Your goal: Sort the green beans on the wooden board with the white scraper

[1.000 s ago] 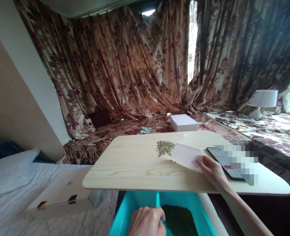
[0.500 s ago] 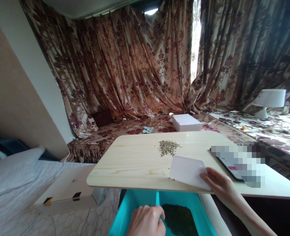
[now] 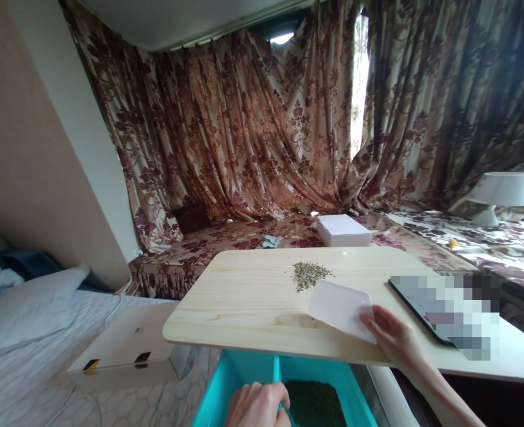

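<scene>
My right hand (image 3: 393, 335) pinches the right end of a white card (image 3: 341, 308), tilted over the wooden tabletop (image 3: 235, 296). Just beyond the card's far edge lies a loose pile of small greenish-brown grains (image 3: 310, 275), with a few strays around it. Below the table's near edge stands a turquoise bin (image 3: 220, 382) split by a divider. Dark green-brown grains (image 3: 315, 402) lie in its right compartment. My left hand (image 3: 257, 406) is closed over the divider, its index finger curled around the top; the other fingertips are hidden.
A dark-edged flat device (image 3: 417, 311), partly pixelated, lies on the table's right side. Behind the table are a white box (image 3: 344, 231) and a lamp (image 3: 502, 193). A flat white carton (image 3: 128, 338) rests on the bed at left, near a pillow (image 3: 35, 302).
My right hand has moved the card slightly forward, closer to the grain pile. The left hand stays at the bin's divider. The whole view has shifted a little.
</scene>
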`<state>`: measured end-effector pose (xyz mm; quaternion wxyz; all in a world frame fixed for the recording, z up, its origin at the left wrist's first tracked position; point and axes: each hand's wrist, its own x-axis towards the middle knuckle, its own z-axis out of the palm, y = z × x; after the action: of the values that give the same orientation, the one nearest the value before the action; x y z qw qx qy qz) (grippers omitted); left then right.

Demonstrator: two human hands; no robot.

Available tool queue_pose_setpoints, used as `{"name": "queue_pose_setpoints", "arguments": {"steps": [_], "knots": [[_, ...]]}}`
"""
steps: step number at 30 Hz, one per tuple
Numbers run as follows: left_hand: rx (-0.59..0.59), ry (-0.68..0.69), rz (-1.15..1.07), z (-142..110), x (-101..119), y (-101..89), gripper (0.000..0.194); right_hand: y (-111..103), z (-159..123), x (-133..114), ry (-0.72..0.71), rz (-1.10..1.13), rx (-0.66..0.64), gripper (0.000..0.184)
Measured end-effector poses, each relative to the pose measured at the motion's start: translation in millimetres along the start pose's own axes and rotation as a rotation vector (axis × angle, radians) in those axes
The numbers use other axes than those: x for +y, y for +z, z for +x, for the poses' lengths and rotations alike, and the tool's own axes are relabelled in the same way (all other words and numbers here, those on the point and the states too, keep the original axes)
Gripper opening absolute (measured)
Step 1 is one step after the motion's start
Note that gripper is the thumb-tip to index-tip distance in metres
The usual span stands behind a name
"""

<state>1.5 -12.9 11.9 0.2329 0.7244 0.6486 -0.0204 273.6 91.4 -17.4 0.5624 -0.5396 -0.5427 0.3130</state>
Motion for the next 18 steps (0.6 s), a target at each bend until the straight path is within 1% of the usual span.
{"name": "queue_pose_setpoints", "arguments": {"steps": [2, 5, 7, 8, 9, 10, 11, 14, 15, 16, 18], "knots": [[0.01, -0.005, -0.001, 0, -1, 0.5, 0.041, 4, -6, 1, -0.003, -0.007, -0.057, 0.034], [0.016, -0.011, 0.003, -1, 0, 1.0, 0.041, 4, -22, -5, 0.0, -0.016, -0.195, 0.039], [0.005, -0.007, 0.007, -3, 2, 1.5, 0.041, -2, -30, -11, 0.019, -0.012, -0.301, 0.039], [-0.001, -0.004, 0.007, -3, 3, 1.9, 0.041, -7, -31, -14, 0.03, -0.01, -0.334, 0.039], [-0.006, 0.002, 0.005, -4, 4, 2.4, 0.041, -12, -31, -15, 0.04, -0.01, -0.339, 0.037], [-0.009, 0.008, 0.003, -5, 6, 3.0, 0.041, -18, -29, -16, 0.041, -0.01, -0.308, 0.036], [-0.011, 0.015, 0.001, -5, 9, 3.7, 0.041, -23, -25, -16, 0.034, -0.017, -0.24, 0.034], [-0.032, 0.043, 0.009, -4, 16, 5.0, 0.042, -34, -4, -10, 0.034, -0.033, 0.032, 0.028], [-0.041, 0.053, 0.011, -4, 18, 5.0, 0.042, -34, 3, -7, 0.041, -0.046, 0.094, 0.025], [-0.049, 0.062, 0.015, -3, 20, 5.0, 0.042, -34, 10, -4, 0.051, -0.061, 0.141, 0.022], [-0.061, 0.072, 0.018, -2, 23, 4.6, 0.043, -30, 22, 1, 0.054, -0.094, 0.189, 0.019]]}}
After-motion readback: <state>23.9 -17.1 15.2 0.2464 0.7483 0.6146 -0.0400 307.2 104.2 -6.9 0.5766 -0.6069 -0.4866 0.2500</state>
